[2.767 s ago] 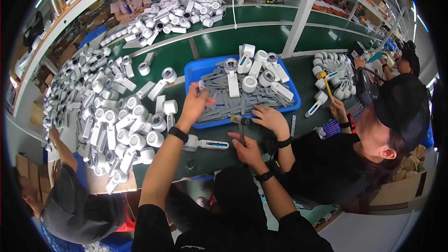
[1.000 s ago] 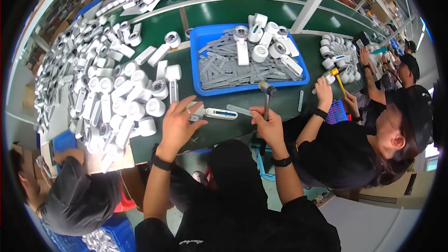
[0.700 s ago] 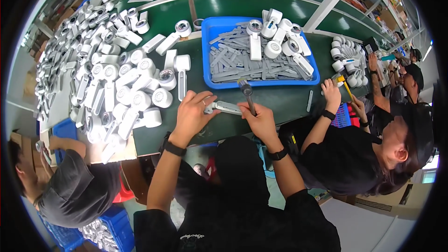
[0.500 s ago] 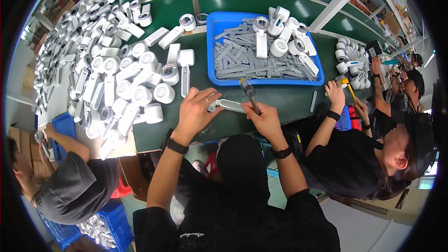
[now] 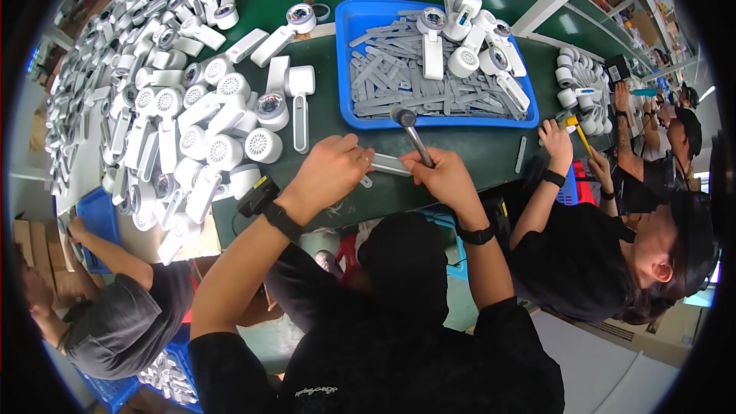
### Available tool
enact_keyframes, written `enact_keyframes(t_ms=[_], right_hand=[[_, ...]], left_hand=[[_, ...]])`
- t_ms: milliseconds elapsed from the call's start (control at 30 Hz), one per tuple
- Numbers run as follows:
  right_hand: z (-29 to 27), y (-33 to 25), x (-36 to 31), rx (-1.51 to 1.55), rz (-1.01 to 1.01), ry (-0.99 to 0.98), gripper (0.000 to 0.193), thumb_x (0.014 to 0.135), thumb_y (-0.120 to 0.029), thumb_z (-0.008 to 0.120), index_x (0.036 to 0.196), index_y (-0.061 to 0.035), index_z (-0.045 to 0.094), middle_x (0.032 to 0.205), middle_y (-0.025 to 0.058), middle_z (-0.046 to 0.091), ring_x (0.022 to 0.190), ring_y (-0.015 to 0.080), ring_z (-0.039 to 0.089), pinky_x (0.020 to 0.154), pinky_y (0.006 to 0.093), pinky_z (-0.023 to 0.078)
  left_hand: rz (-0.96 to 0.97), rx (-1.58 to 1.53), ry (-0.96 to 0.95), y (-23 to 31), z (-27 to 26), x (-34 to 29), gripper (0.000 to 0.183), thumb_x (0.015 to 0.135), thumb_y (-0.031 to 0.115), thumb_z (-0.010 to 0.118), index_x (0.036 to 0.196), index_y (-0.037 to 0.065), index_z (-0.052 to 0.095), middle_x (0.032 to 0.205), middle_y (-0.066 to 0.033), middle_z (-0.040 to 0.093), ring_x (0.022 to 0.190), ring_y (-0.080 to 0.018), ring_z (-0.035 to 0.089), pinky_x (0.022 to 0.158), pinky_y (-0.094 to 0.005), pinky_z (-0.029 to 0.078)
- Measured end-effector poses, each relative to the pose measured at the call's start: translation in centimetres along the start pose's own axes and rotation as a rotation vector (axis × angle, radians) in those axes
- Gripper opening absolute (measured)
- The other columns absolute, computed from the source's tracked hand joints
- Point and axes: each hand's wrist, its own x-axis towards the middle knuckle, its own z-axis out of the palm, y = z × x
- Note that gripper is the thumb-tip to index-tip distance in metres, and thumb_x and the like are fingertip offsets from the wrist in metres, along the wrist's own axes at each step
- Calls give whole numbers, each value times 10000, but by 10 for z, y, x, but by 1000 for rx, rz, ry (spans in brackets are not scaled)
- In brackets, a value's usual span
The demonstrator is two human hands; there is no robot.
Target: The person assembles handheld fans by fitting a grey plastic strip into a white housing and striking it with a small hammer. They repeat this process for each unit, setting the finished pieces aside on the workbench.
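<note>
My left hand (image 5: 328, 172) is closed around one end of a white handle (image 5: 389, 165), which looks like part of a handheld fan; whatever lies under the palm is hidden. Below those fingers the tip of a thin grey strip (image 5: 366, 182) shows. In my right hand (image 5: 446, 176) is a hammer (image 5: 415, 140), its rounded head up and toward the tray. The right fingertips also touch the handle's other end. Beyond my hands, a blue tray (image 5: 345, 69) holds many grey strips (image 5: 399, 92) and several white fans (image 5: 464, 61).
A large heap of white fans (image 5: 224, 152) covers the left of the green bench (image 5: 330, 211). One grey strip (image 5: 521, 155) lies right of the tray. A black-and-yellow device (image 5: 259, 195) sits by my left wrist. At right, a co-worker's hand (image 5: 556, 140) is beside a yellow-handled hammer (image 5: 579, 134).
The view has shifted slightly. My hands have turned the handle a little, and the hammer leans further left. The grey strip's tip and the black-and-yellow device now show near my left hand.
</note>
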Motion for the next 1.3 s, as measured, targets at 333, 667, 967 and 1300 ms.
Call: enact_keyframes(t_ms=[333,667,967,1300], right_hand=[[7,24,1,150,-102,55,158,980,-148,678,1070,-43,756,695,-34,626,526,18,451,474,226,311],[-8,13,-12,389,-40,174,201,1019,-158,643,1143,-15,711,723,1,621,444,20,410,406,205,274],[-2,-15,-42,486,-181,74,245,1029,-198,642,1172,-9,703,755,25,644,431,21,416,397,199,285],[-2,-53,-86,386,-225,16,269,991,-171,686,1218,-28,703,799,19,720,476,-14,429,424,184,294]], left_hand=[[-45,-233,186,-5,12,-9,375,810,195,808,1147,45,740,884,-13,741,714,-201,571,642,-331,506],[-243,-214,215,3,20,-10,755,763,136,822,1457,55,535,729,-79,527,723,-251,562,651,-375,510],[-527,-1840,298,67,-46,-16,748,1091,570,219,1378,-6,599,1704,-154,98,1532,-332,247,1231,-543,260],[-529,-1551,513,80,-33,12,752,1095,564,171,1526,8,434,1701,-81,175,1509,-287,301,1247,-466,232]])
